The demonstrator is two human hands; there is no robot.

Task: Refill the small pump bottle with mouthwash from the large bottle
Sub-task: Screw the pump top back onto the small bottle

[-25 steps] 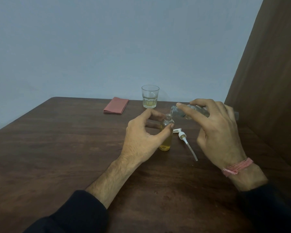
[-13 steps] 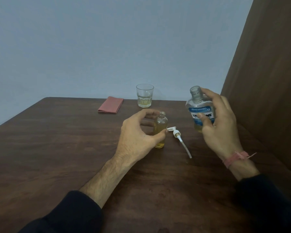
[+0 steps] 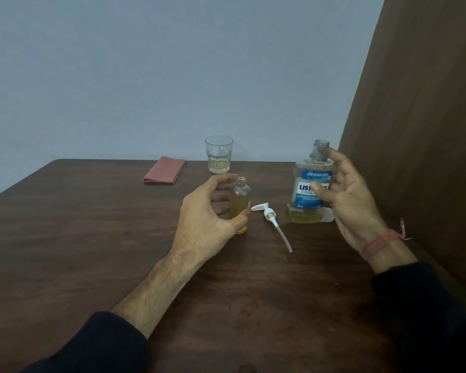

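The small clear bottle (image 3: 240,201) stands upright on the table, its neck uncapped, yellow liquid filling most of it. My left hand (image 3: 205,219) curls around it, thumb in front and fingers behind. The large mouthwash bottle (image 3: 308,176), blue label and no cap, is upright at the right with a little yellow liquid at its bottom. My right hand (image 3: 353,208) holds it from the right side, thumb pressed on the label. The white pump head (image 3: 269,212) with its dip tube lies on the table between the two bottles.
A drinking glass (image 3: 219,154) with a little liquid stands at the back of the dark wooden table (image 3: 92,238). A folded red cloth (image 3: 164,170) lies left of it. A brown panel (image 3: 414,130) rises along the table's right side, close behind the large bottle.
My right hand has tipped the large bottle back from pouring over the small bottle to upright and brought it down to the right. My left hand has stayed on the small bottle.
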